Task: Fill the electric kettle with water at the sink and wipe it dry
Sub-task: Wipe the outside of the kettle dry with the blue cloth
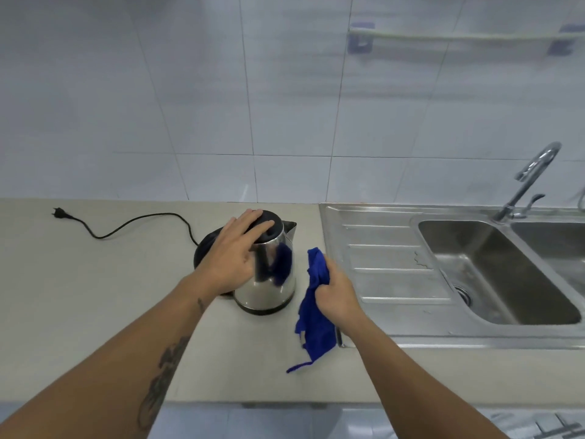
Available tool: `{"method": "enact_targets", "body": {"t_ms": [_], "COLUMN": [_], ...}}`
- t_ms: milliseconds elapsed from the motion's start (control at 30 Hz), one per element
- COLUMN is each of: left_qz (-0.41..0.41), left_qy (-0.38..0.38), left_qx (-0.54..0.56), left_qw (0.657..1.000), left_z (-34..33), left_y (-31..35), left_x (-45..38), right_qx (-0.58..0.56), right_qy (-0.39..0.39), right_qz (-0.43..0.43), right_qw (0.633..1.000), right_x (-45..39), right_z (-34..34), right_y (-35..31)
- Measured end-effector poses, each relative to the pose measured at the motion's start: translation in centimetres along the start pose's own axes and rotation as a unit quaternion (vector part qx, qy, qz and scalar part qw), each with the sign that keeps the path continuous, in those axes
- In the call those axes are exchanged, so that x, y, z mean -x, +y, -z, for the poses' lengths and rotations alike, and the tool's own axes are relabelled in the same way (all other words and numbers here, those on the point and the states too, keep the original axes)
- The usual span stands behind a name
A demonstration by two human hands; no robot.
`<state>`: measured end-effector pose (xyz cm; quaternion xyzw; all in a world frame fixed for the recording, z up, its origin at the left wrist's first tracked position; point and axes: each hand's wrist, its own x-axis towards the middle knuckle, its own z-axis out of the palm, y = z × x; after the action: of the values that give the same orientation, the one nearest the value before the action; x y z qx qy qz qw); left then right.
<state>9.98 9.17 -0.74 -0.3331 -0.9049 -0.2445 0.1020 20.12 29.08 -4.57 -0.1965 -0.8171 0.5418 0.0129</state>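
Observation:
A stainless steel electric kettle [269, 280] with a black lid stands upright on the beige counter [95, 296], left of the sink. My left hand [237, 251] rests on its lid and upper left side, fingers spread. My right hand [335, 293] grips a blue cloth [313, 331] just right of the kettle, not touching it; the cloth hangs down to the counter. The kettle's black base [202, 248] is partly hidden behind my left hand.
A black power cord with plug [60, 213] trails left across the counter. The steel sink [493, 270] with drainboard [380, 258] and tap [531, 175] lies to the right. A rail [459, 36] is mounted on the tiled wall.

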Motion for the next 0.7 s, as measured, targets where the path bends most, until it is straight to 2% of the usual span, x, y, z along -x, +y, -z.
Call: {"method": "enact_targets", "body": {"t_ms": [100,200,267,433,533,700], "left_qz": [0.018,0.049,0.075,0.12,0.143,0.178], "left_qy": [0.014,0.057,0.08,0.136,0.161,0.163], "left_qx": [0.001,0.011,0.027,0.097,0.124,0.157], "left_qw": [1.0,0.997,0.994,0.979,0.969,0.958], "left_z": [-0.3,-1.9,-3.2,-4.9,-4.9,-3.8], "left_y": [0.9,2.9,4.4,6.5,7.0,7.4], "left_x": [0.1,0.8,1.5,3.3,4.0,4.6], "right_qx": [0.124,0.298,0.356,0.397,0.447,0.448], "right_qy": [0.031,0.032,0.016,-0.097,-0.115,-0.137], "right_qz": [0.001,-0.026,-0.056,-0.098,-0.093,-0.103], "right_qw": [0.992,0.954,0.933,0.907,0.882,0.878], "right_x": [-0.9,-2.1,-2.8,-2.2,-1.0,-0.9], "right_z": [3.1,4.8,5.1,3.9,3.2,3.8], "right_y": [0.5,1.7,3.3,8.3,10.2,9.6]}}
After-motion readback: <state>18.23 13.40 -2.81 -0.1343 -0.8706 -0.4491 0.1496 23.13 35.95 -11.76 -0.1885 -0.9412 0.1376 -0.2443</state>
